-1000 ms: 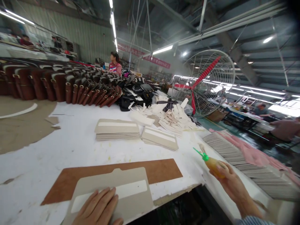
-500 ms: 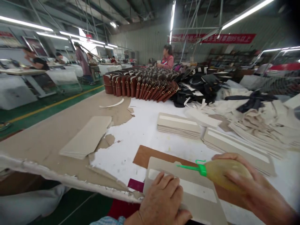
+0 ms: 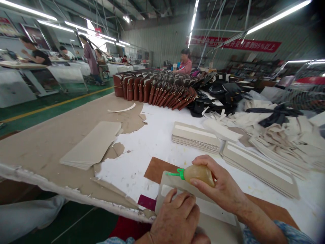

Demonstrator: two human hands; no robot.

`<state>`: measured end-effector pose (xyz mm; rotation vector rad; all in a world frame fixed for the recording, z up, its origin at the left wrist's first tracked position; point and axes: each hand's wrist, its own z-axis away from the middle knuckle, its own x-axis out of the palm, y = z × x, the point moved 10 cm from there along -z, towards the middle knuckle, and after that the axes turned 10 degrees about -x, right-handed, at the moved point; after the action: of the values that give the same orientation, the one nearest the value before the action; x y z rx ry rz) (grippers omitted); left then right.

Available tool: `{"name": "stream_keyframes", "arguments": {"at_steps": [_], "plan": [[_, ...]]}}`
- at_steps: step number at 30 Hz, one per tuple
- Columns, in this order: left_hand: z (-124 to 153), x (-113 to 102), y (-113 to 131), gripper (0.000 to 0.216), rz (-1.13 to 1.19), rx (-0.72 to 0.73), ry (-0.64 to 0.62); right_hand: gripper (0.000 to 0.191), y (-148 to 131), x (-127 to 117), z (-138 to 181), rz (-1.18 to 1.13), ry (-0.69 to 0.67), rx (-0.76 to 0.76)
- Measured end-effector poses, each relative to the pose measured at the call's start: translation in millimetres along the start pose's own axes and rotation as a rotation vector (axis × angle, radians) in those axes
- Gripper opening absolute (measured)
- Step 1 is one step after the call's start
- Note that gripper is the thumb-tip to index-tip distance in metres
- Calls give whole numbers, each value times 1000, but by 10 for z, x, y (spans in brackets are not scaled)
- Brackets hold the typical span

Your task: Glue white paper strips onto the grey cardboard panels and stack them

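My right hand [image 3: 218, 183] is wrapped round a yellowish squeeze bottle [image 3: 199, 175] with a green nozzle cap. The thin green tip points left and sits at the upper left corner of a beige panel [image 3: 203, 196]; whether it touches cannot be told. Along the panel runs a white strip [image 3: 215, 209]. My left hand [image 3: 179, 211] rests over the strip, fingers laid out on the panel, gripping nothing. Under the panel a brown sheet [image 3: 159, 169] shows at both ends. A purple tab [image 3: 147, 202] juts out by the panel's left edge.
Stacks of beige panels lie beyond my right hand [image 3: 195, 139], at the right [image 3: 261, 169] and at the left [image 3: 92, 145]. Rows of brown leather bags [image 3: 152, 89] stand at the back. Black pieces and cream scraps [image 3: 281, 132] are heaped right. Several people sit or stand farther off.
My right hand has carried the bottle left across the panel, bringing the green tip to its upper left corner. My left hand has stayed almost in place on the panel.
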<state>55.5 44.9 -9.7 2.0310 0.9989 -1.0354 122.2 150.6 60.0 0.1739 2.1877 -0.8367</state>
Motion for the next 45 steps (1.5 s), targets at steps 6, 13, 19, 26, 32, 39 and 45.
{"name": "stream_keyframes", "arguments": {"at_steps": [6, 13, 19, 26, 32, 39, 45], "plan": [[27, 46, -1, 51, 4, -5, -16, 28, -133, 49, -54, 34, -66, -114], [41, 105, -23, 49, 41, -24, -16, 25, -414, 112, -241, 111, -165, -270], [31, 14, -2, 49, 35, -9, 30, 13, -530, 111, -377, 173, -258, -307], [32, 79, -11, 49, 37, -28, -47, 8, -554, 117, -476, 149, -276, -307], [53, 90, -24, 51, 36, -40, -35, 7, -607, 166, -514, 128, -266, -326], [41, 54, -20, 48, 39, -34, -30, 8, -525, 121, -500, 181, -322, -282], [47, 47, -32, 48, 56, -41, -17, 10, -417, 21, -433, 195, -318, -237]]}}
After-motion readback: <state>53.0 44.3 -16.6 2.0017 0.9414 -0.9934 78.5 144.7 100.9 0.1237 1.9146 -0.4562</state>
